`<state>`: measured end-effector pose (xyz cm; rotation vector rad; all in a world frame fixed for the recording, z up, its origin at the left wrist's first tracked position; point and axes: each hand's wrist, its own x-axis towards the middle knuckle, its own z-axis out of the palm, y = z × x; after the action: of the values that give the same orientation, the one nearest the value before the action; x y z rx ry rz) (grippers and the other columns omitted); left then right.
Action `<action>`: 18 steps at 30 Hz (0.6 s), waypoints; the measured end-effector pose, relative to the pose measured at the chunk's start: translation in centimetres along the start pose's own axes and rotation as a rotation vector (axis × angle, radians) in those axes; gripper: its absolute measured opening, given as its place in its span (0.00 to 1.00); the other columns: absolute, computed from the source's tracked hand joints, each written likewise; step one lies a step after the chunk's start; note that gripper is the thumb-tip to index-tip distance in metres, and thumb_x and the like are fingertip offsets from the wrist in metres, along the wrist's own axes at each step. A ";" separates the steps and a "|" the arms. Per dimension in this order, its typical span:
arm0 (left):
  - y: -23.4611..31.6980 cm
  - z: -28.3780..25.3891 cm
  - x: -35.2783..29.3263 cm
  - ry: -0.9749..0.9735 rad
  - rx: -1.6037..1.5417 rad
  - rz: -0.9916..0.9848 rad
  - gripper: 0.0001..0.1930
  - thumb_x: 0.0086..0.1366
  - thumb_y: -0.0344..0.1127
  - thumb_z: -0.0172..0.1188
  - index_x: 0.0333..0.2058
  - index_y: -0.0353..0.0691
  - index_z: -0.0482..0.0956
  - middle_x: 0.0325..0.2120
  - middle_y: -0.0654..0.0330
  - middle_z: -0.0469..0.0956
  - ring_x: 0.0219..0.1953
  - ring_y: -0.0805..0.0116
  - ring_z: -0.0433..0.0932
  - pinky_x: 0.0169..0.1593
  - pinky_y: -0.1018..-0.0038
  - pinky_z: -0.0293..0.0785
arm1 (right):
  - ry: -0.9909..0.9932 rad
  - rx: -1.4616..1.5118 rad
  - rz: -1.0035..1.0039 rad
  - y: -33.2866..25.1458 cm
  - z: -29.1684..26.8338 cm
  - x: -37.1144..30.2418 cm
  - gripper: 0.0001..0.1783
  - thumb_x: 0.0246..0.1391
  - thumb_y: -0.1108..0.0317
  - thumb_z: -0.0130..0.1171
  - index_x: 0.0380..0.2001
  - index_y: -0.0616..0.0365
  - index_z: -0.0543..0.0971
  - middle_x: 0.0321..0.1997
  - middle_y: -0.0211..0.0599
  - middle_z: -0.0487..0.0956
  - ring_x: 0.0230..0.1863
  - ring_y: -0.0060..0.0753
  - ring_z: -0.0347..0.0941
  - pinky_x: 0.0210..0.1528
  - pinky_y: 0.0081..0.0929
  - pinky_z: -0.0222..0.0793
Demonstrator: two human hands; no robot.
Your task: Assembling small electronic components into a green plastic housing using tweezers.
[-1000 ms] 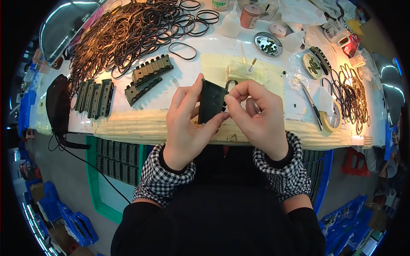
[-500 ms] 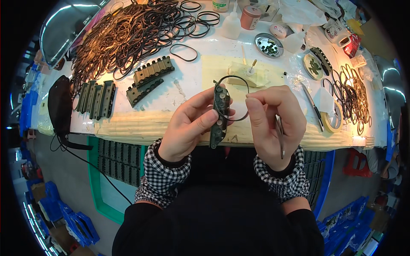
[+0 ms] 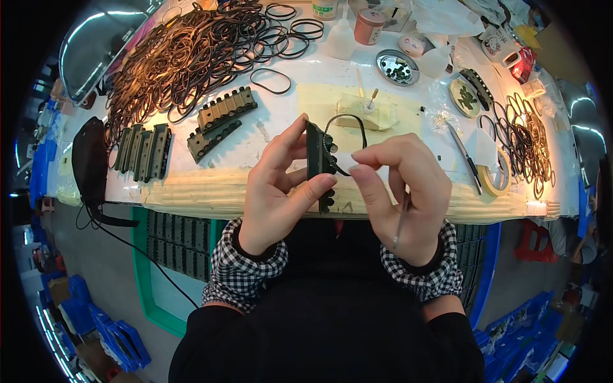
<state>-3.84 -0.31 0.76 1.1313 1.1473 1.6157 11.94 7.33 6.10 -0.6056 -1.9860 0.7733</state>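
Observation:
My left hand (image 3: 276, 191) grips a dark green toy tank chassis side (image 3: 314, 150), a long narrow part with small round wheels along one edge. It is held upright, its flat face turned toward the left. A thin black ribbed rubber track (image 3: 364, 124) loops out from the wheel side, lying against the wheels. Close to the loop's right side, my right hand (image 3: 408, 191) has its thumb and forefinger tips slightly apart. Metal tweezers (image 3: 401, 220) are tucked within its curled fingers. Whether the fingertips touch the track is unclear.
A big heap of black rubber loops (image 3: 185, 57) fills the back left. More green chassis parts (image 3: 143, 152) lie at left. Rightward are a knife-like tool (image 3: 465, 156), a tape roll (image 3: 499, 182), a small dish (image 3: 398, 67) and another loop pile (image 3: 523, 140). Trays sit below the table edge.
The chassis side has turned so its flat face now shows. The track loop appears narrower, seen more edge-on. My right hand has shifted slightly left, the tweezers still in it.

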 end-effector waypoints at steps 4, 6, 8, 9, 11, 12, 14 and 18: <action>0.2 0.9 -0.1 0.081 0.224 0.121 0.41 0.52 0.21 0.67 0.63 0.33 0.55 0.49 0.54 0.65 0.54 0.64 0.69 0.55 0.66 0.76 | -0.005 0.000 0.066 0.5 1.4 -0.1 0.06 0.45 0.76 0.64 0.28 0.61 0.76 0.25 0.36 0.76 0.25 0.31 0.71 0.26 0.24 0.66; 0.2 1.0 0.0 0.093 0.346 0.178 0.41 0.51 0.19 0.66 0.63 0.33 0.56 0.48 0.54 0.65 0.54 0.63 0.69 0.55 0.66 0.76 | -0.003 0.042 0.105 1.0 1.8 -0.2 0.05 0.46 0.76 0.62 0.28 0.62 0.76 0.24 0.33 0.75 0.21 0.26 0.66 0.23 0.21 0.61; 0.2 1.0 0.0 0.103 0.377 0.202 0.41 0.51 0.18 0.66 0.63 0.33 0.56 0.48 0.54 0.65 0.54 0.63 0.70 0.55 0.67 0.77 | -0.008 0.112 0.151 1.3 2.1 -0.3 0.04 0.48 0.75 0.61 0.28 0.61 0.77 0.22 0.26 0.74 0.14 0.11 0.52 0.17 0.14 0.48; 0.1 1.0 0.0 0.107 0.391 0.214 0.41 0.51 0.18 0.66 0.63 0.33 0.56 0.47 0.54 0.65 0.54 0.63 0.70 0.54 0.67 0.77 | -0.034 0.125 0.165 1.3 2.1 -0.1 0.03 0.48 0.75 0.61 0.28 0.61 0.76 0.21 0.26 0.74 0.14 0.10 0.52 0.17 0.14 0.48; -0.3 0.7 -0.3 0.099 0.350 0.173 0.41 0.50 0.17 0.65 0.63 0.32 0.57 0.47 0.54 0.65 0.53 0.63 0.70 0.54 0.68 0.77 | -0.082 0.134 0.177 1.5 2.1 0.0 0.03 0.48 0.75 0.60 0.27 0.61 0.76 0.21 0.25 0.73 0.14 0.10 0.52 0.17 0.14 0.47; -0.5 0.6 -0.4 0.095 0.329 0.152 0.41 0.50 0.17 0.65 0.62 0.32 0.57 0.47 0.54 0.65 0.53 0.63 0.70 0.54 0.68 0.77 | -0.101 0.129 0.175 1.5 2.1 0.1 0.03 0.48 0.75 0.60 0.26 0.61 0.76 0.20 0.25 0.73 0.14 0.10 0.53 0.17 0.14 0.48; -0.6 0.6 -0.4 0.097 0.339 0.154 0.40 0.50 0.16 0.65 0.62 0.32 0.58 0.46 0.54 0.65 0.52 0.64 0.71 0.54 0.68 0.77 | -0.126 0.078 0.143 1.5 2.0 0.1 0.04 0.47 0.75 0.61 0.25 0.61 0.75 0.20 0.26 0.73 0.14 0.11 0.54 0.17 0.15 0.49; -0.8 0.9 -0.4 0.117 0.343 0.177 0.39 0.50 0.16 0.65 0.61 0.31 0.59 0.45 0.55 0.66 0.52 0.64 0.71 0.53 0.69 0.78 | -0.092 0.024 0.104 1.6 2.2 0.0 0.05 0.47 0.75 0.61 0.24 0.61 0.74 0.19 0.28 0.72 0.15 0.16 0.57 0.18 0.17 0.52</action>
<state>-2.78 -0.30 0.11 1.4035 1.4774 1.6774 10.23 7.77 4.06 -0.6739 -2.0382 0.9016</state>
